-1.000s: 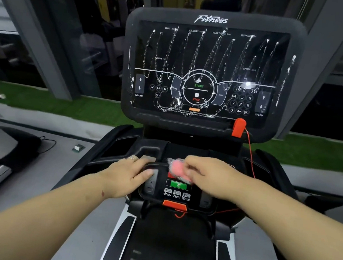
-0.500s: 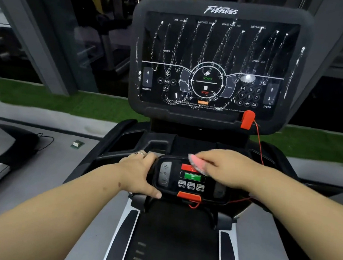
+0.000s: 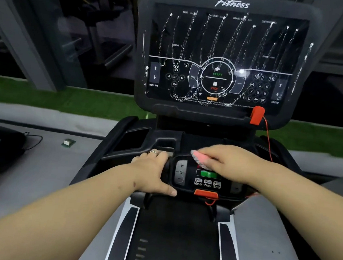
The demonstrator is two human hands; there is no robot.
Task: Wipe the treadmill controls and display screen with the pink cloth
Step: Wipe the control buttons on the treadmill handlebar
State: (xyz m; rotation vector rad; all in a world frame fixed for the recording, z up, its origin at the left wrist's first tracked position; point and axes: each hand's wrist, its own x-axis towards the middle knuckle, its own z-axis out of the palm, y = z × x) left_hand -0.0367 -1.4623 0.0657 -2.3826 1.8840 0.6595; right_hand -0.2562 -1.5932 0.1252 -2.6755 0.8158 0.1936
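Pink cloth [image 3: 199,156] in right hand [image 3: 230,165], red safety clip [image 3: 257,115], foam-streaked display screen [image 3: 223,58]

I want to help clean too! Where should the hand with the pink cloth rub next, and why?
Probably slide the right hand and its pink cloth down across the small control panel. The cloth sits only at the panel's top edge, so the green button and speed keys below look unwiped. The left hand steadies the panel's side. The display screen, streaked white, can follow.

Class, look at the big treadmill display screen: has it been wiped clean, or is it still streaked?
Still streaked. White foamy zigzag trails run across the large black display screen, top to bottom.
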